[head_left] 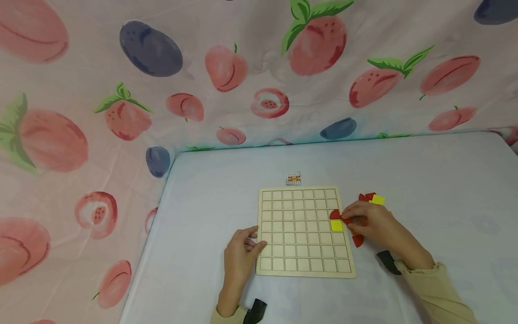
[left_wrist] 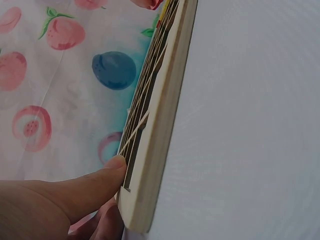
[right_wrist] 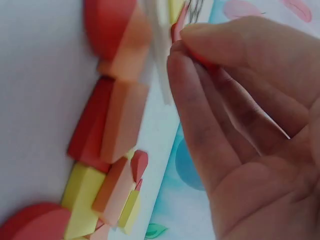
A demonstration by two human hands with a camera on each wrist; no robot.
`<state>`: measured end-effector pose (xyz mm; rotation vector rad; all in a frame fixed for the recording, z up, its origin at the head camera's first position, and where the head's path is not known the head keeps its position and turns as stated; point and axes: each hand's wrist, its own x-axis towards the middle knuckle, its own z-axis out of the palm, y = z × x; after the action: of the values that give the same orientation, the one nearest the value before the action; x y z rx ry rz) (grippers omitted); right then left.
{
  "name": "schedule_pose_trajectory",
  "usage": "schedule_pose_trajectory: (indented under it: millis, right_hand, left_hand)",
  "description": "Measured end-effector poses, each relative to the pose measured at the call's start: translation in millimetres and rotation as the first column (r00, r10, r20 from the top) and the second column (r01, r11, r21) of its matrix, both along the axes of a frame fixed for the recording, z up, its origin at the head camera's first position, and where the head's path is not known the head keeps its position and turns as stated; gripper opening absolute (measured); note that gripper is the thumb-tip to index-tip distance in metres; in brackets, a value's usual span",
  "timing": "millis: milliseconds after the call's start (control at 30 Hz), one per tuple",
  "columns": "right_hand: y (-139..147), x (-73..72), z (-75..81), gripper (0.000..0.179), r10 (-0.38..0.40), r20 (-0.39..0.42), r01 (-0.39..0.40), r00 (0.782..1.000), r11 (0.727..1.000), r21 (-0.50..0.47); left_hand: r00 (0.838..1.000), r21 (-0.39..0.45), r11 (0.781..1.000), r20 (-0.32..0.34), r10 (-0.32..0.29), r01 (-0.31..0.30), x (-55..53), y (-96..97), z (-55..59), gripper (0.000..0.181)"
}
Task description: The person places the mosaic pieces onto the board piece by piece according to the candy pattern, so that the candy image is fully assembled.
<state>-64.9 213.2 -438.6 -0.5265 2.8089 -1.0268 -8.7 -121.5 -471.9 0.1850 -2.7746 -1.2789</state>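
Observation:
A square wooden grid board (head_left: 300, 251) lies on the table. My left hand (head_left: 239, 257) holds its left edge, the thumb (left_wrist: 102, 176) on the top face and the curled fingers beside the edge. Near the right edge of the grid, a yellow square tile (head_left: 337, 225) sits in a cell, and a red round-edged tile (head_left: 334, 214) is just above it. My right hand (head_left: 374, 221) is at the board's right edge, pinching another red tile (right_wrist: 204, 61) between thumb and fingertips. Its shape is mostly hidden by the fingers.
Loose red, orange and yellow tiles (right_wrist: 120, 120) lie right of the board, partly under my right hand. A small patterned card (head_left: 293, 178) is beyond the board's far edge. The white table (head_left: 194, 202) meets a fruit-print cloth (head_left: 243, 112) at the back and left.

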Motion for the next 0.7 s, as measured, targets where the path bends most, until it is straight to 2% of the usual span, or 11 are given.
schedule_pose_trajectory:
  millis: [467, 700]
  right_hand:
    - [-3.4, 6.4, 8.3, 0.026, -0.03, 0.06, 0.035, 0.998, 0.995, -0.091]
    - [-5.5, 7.3, 11.2, 0.021, -0.026, 0.16, 0.051, 0.987, 0.987, -0.154]
  left_hand:
    - [1.0, -0.006, 1.0, -0.002, 0.003, -0.003, 0.1, 0.6, -0.5, 0.042]
    - [1.0, -0.004, 1.0, -0.003, 0.005, -0.005, -0.1, 0.4, -0.3, 0.042]
